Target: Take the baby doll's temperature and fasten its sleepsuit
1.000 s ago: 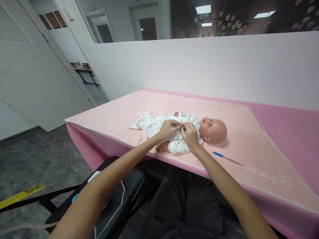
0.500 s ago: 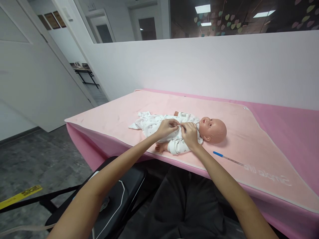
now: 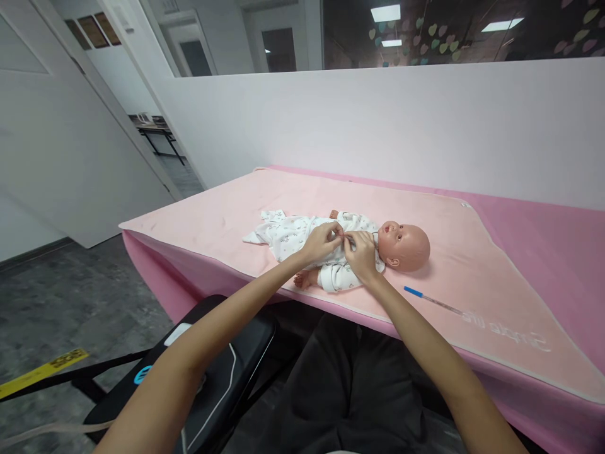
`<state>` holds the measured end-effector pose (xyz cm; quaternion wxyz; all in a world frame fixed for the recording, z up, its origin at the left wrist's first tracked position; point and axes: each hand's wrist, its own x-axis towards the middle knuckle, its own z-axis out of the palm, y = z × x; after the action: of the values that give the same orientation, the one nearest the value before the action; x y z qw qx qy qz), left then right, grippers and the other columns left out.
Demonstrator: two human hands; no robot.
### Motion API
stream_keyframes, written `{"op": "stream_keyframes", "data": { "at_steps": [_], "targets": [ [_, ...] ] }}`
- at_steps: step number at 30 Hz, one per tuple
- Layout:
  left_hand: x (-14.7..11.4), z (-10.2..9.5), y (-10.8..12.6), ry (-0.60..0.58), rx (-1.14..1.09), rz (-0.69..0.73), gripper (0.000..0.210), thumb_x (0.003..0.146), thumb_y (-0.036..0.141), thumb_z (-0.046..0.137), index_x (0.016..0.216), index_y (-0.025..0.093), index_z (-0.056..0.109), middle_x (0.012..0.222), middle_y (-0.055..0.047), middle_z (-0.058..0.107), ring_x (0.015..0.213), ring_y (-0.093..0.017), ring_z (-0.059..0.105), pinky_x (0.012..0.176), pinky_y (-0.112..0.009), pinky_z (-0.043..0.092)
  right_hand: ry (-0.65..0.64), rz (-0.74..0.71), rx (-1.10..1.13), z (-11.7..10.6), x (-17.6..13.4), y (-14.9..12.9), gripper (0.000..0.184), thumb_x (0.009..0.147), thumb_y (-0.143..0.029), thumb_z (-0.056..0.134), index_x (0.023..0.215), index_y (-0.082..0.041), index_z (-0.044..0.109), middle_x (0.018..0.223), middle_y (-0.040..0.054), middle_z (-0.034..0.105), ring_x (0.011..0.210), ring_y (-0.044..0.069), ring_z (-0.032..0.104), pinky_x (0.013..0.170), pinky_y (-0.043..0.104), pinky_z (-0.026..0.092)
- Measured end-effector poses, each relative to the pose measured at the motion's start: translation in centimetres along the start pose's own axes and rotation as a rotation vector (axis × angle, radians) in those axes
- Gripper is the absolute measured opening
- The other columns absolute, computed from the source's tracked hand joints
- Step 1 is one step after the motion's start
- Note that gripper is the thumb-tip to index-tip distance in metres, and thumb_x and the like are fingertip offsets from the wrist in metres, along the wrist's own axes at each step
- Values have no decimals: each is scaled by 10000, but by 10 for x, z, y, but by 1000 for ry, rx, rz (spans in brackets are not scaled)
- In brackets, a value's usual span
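Note:
A baby doll [image 3: 407, 247] lies on its back on the table, head to the right, dressed in a white printed romper [image 3: 290, 236]. Over the doll's chest, my left hand [image 3: 324, 241] pinches with thumb and fingers at the front of the romper. Right beside it my right hand [image 3: 360, 253] is closed in a pinch at the same spot, close below the doll's neck. The fingertips of both hands almost meet. Whatever small part of the cloth lies between them is hidden by my fingers.
A pale pink mat [image 3: 227, 221] covers the table over a darker pink cloth [image 3: 558, 246]. A thermometer [image 3: 435, 301] with a blue end lies right of my right forearm. Below the table's left front stands a black chair [image 3: 222, 372] with a white cable on it.
My left hand has shifted slightly right and up, bringing its fingertips closer to my right hand. My right hand and the doll have stayed nearly in place.

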<state>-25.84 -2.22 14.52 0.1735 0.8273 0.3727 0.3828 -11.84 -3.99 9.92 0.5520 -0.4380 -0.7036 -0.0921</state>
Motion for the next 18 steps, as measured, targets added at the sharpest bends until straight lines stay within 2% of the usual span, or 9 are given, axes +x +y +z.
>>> {"op": "stream_keyframes", "data": {
  "at_steps": [5, 9, 12, 15, 18],
  "targets": [
    [-5, 1, -5, 28, 134, 41, 154, 801, 303, 519, 819, 180, 611, 802, -20, 631, 781, -162, 545, 759, -292, 396, 6, 20, 3, -1, 0, 0, 135, 830, -127, 499, 795, -193, 611, 760, 40, 663, 752, 202, 572, 761, 334, 413],
    [-12, -7, -12, -41, 116, -97, 252, 771, 398, 578, 896, 182, 619, 721, 2, 613, 697, -148, 538, 666, -260, 394, -15, -6, -16, 0, 0, 0, 162, 827, -100, 474, 818, -187, 611, 773, 47, 656, 760, 203, 559, 766, 335, 418],
    [-15, -17, -16, -146, 122, -133, 317, 765, 476, 555, 739, 162, 589, 610, 19, 537, 585, -118, 468, 569, -235, 330, -69, -90, -67, 0, 2, -5, 206, 799, -56, 452, 829, -180, 613, 828, 63, 652, 821, 211, 551, 829, 355, 412],
    [-15, -27, -16, -240, 191, -106, 322, 763, 462, 518, 655, 161, 546, 552, 27, 468, 547, -111, 415, 551, -239, 286, -140, -223, -105, 4, 7, -15, 221, 753, -40, 457, 828, -179, 612, 969, 89, 647, 948, 227, 542, 963, 403, 354],
    [-17, -38, -14, -296, 250, -64, 289, 736, 411, 524, 586, 164, 524, 582, 11, 464, 570, -122, 423, 566, -249, 295, -227, -224, -81, 10, 12, -27, 186, 739, -51, 462, 743, -188, 587, 910, 78, 650, 905, 217, 548, 937, 384, 371]
  ]
}}
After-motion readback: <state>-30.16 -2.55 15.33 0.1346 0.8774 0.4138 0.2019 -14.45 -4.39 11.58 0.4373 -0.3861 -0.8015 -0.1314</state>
